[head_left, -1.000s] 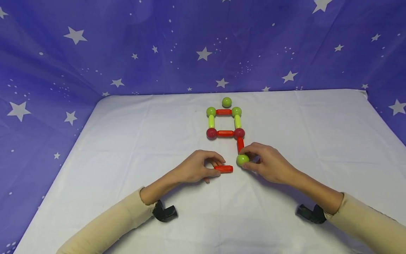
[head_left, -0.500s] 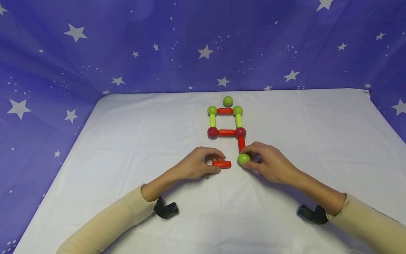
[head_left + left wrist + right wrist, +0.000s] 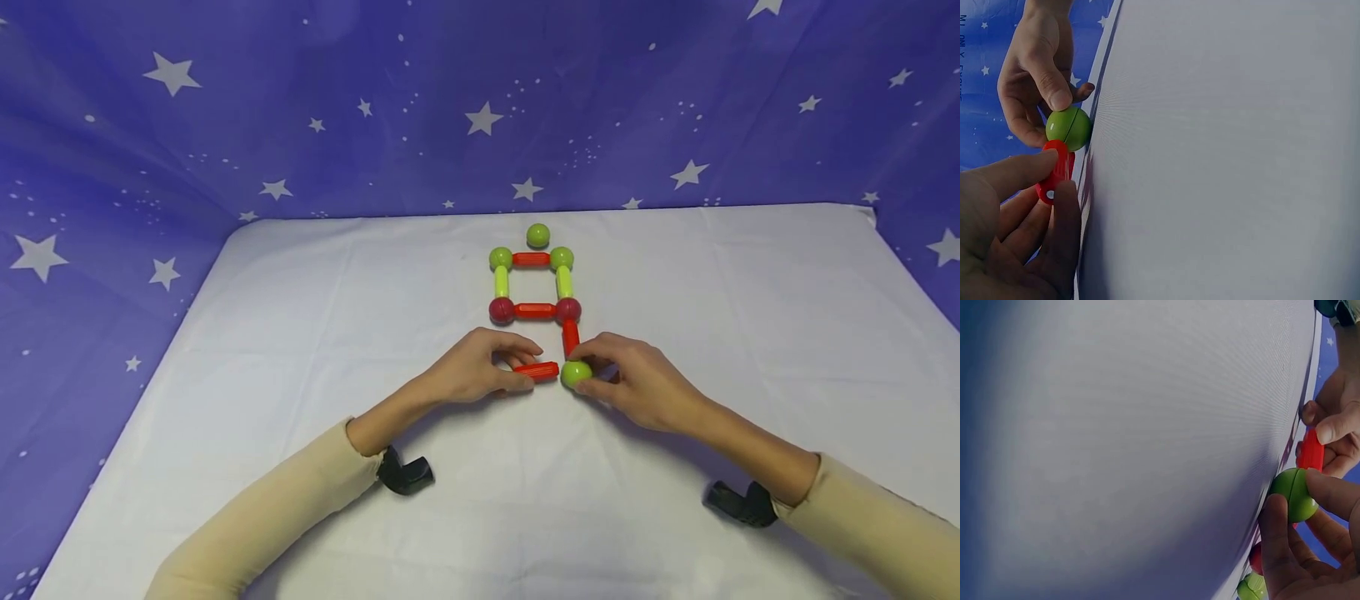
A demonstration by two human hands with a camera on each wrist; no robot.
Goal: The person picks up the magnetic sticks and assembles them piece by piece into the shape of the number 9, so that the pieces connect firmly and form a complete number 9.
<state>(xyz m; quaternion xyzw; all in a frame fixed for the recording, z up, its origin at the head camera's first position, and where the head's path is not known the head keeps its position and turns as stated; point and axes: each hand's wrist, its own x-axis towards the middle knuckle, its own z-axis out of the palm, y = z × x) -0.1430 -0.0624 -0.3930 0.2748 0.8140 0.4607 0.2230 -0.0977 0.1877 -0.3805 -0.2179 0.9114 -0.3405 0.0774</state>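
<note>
My left hand (image 3: 480,367) pinches a red rod (image 3: 538,372) between thumb and fingers, its free end pointing right at a green ball (image 3: 576,374). That ball is held between the thumb and fingers of my right hand (image 3: 637,382). From the ball a second red rod (image 3: 571,339) runs up to a dark red ball (image 3: 568,310), a corner of a square of rods and balls. In the left wrist view the held rod (image 3: 1055,172) appears at the green ball (image 3: 1069,129); whether they touch I cannot tell for sure.
The square's far side is a red rod (image 3: 531,259) between two green balls, with yellow-green rods (image 3: 502,282) at its sides. A loose green ball (image 3: 537,235) lies just behind it. White cloth (image 3: 360,292) covers the table; a blue starry curtain (image 3: 420,108) stands behind.
My left hand has moved away from me and slightly right, bringing the red rod up close to the green ball. The right hand stays on the ball.
</note>
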